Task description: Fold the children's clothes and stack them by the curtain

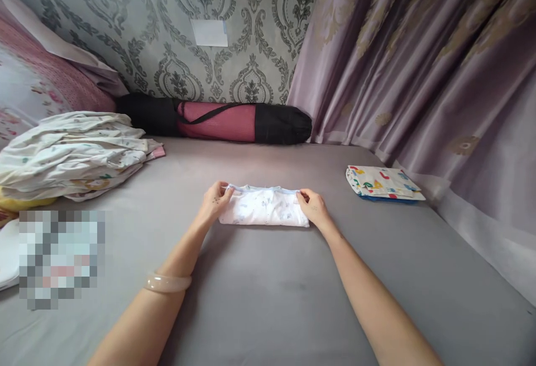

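A small white garment (pixel 263 207) with a pale print and blue trim lies folded into a strip on the grey bed sheet (pixel 268 299). My left hand (pixel 215 199) pinches its far left corner, fingers closed on the cloth. On the other side, my right hand (pixel 311 205) grips the far right corner the same way. Both forearms reach forward from the near edge, and a pale bangle (pixel 167 283) sits on my left wrist.
A heap of unfolded light clothes (pixel 75 151) lies at the left. A folded colourful printed garment (pixel 383 183) rests at the right near the mauve curtain (pixel 439 75). A rolled pink mat in a black bag (pixel 218 120) lies along the patterned wall.
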Motion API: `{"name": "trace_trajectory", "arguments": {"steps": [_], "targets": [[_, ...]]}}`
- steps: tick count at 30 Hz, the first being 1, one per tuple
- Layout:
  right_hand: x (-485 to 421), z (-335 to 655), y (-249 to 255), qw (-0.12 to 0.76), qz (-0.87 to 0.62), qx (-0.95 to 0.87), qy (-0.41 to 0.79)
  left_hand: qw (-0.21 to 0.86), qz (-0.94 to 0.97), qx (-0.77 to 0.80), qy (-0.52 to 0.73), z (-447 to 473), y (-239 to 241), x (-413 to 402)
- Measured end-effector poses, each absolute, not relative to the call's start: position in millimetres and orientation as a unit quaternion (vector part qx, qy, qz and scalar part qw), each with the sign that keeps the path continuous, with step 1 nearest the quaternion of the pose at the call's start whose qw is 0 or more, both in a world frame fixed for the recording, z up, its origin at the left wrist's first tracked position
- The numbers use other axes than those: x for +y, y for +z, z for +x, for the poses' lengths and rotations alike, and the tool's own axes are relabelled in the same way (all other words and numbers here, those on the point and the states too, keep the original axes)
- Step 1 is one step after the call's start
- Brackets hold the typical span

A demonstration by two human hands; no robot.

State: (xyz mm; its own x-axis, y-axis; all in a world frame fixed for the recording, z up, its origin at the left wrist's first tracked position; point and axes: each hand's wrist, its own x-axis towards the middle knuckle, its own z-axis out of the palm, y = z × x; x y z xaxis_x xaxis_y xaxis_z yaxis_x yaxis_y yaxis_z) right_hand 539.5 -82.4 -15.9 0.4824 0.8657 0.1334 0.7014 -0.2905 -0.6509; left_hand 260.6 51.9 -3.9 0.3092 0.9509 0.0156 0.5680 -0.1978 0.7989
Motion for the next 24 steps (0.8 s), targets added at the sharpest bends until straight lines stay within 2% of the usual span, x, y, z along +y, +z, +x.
{"name": "trace_trajectory", "arguments": {"steps": [24], "targets": [[-80.2,531.7,-9.0,0.206,-0.867,-0.45,0.054,0.264,0.721,0.574,0.284,273.2,-17.2,60.1]]}}
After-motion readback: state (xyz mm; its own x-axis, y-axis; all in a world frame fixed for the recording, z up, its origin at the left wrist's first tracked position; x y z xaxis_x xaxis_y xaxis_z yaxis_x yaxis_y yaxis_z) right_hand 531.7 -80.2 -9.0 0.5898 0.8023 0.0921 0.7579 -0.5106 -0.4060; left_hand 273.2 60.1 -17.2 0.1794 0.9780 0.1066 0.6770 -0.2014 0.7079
